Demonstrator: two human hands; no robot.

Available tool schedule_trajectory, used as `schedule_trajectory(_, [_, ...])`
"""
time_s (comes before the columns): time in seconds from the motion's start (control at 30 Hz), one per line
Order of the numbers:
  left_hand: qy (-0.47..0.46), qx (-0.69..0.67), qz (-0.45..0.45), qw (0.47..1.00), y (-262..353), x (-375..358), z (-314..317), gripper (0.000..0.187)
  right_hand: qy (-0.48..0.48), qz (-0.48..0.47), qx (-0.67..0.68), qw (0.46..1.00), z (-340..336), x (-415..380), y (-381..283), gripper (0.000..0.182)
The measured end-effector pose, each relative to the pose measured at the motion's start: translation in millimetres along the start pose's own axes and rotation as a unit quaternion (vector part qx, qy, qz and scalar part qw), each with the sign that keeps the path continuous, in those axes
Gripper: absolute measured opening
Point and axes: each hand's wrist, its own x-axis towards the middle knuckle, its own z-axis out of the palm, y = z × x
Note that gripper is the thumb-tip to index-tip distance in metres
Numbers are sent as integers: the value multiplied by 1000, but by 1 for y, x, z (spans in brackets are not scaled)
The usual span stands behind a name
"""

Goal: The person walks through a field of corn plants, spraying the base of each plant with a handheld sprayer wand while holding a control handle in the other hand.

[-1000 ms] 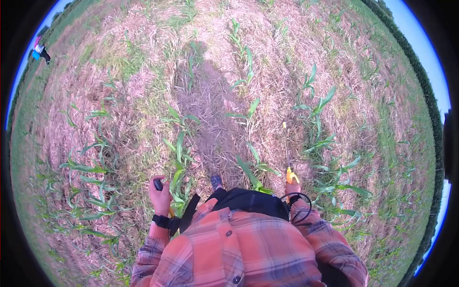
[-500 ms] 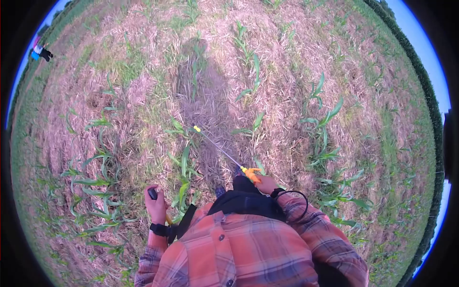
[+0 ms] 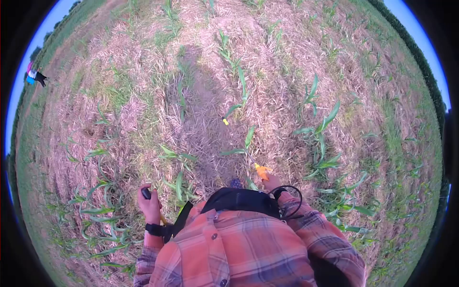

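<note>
My right hand [image 3: 271, 182] is closed on the orange handle [image 3: 262, 171] of a spray wand. The thin wand runs forward and left from it over the maize plants, with a yellow nozzle [image 3: 225, 121] at its far end. A black hose [image 3: 297, 196] loops beside my right wrist. At the left, my left hand [image 3: 151, 206] is wrapped round a lever with a black grip end [image 3: 146, 193]; a yellowish part of it shows below the hand near a black strap [image 3: 180, 221].
Rows of young maize plants [image 3: 321, 129] stand in straw-covered soil [image 3: 282, 110] on both sides and ahead. Far off at the upper left is another person [image 3: 35, 75] with something blue. My shadow [image 3: 203, 105] falls ahead, and a shoe [image 3: 235, 183] shows below me.
The nozzle has swung to the right and slightly forward, and my right hand has shifted a little right. My left hand has moved slightly left. The plants appear shifted in view.
</note>
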Motion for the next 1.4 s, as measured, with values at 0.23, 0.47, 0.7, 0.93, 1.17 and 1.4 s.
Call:
schedule_trajectory(0.23, [-8, 9, 16, 1000, 14, 25, 35, 18, 142, 128, 65, 979, -29, 45, 88, 16])
schedule_trajectory(0.47, [-19, 15, -6, 1000, 12, 75, 50, 18, 199, 325, 166, 909, -87, 76, 49, 20])
schedule_trajectory(0.7, [-13, -11, -27, 999, 25, 142, 54, 17, 293, 262, 51, 918, -35, 148, 49, 9])
schedule_trajectory(0.93, [-9, -64, -56, 996, 34, 189, 46, 17, 113, 118, 40, 986, -7, 188, -65, 16])
schedule_trajectory(1.17, [-2, -45, -44, 998, 36, 224, 49, 19, -59, -44, -40, 996, -22, 206, -198, 29])
schedule_trajectory(1.4, [31, -35, -16, 999, 53, 260, 63, 18, -273, -188, -5, 943, -3, 267, -222, 28])
